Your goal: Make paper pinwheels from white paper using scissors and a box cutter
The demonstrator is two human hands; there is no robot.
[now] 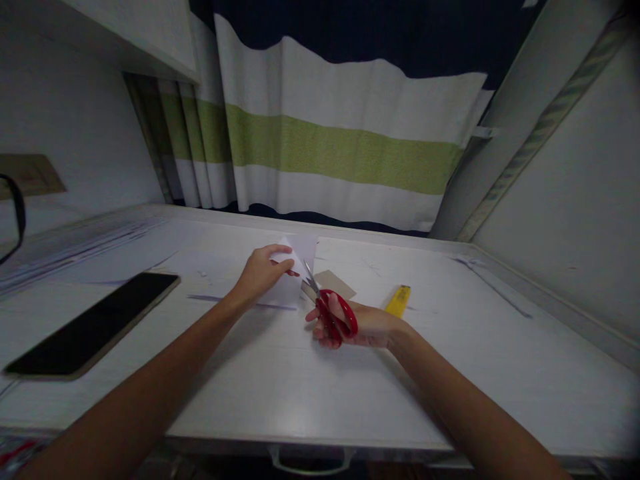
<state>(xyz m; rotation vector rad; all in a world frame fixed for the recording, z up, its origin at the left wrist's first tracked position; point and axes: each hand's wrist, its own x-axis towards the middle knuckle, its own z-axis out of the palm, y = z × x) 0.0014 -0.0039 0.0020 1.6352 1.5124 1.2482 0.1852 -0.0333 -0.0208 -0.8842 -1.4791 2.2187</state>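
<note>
Pinched between the thumb and fingers of my left hand (265, 270) is a sheet of white paper (305, 247), raised above the desk. My right hand (357, 325) holds red-handled scissors (336, 319), palm turned up, with fingers in the loops. The scissor blades point up and away, their tips beside the paper's right part; whether they touch it I cannot tell. Behind the scissors lies a small grey-beige card (336, 285). A yellow tool or strip (399, 301) rests just beyond my right wrist, partly hidden by it.
A black-screened phone or tablet (95, 323) lies at the left of the white desk (280, 407). Flat papers (80, 257) stretch along the left wall. A thin cord or stick (500, 290) lies at the right. A striped curtain (340, 147) hangs behind, and a drawer handle (313, 470) shows in front.
</note>
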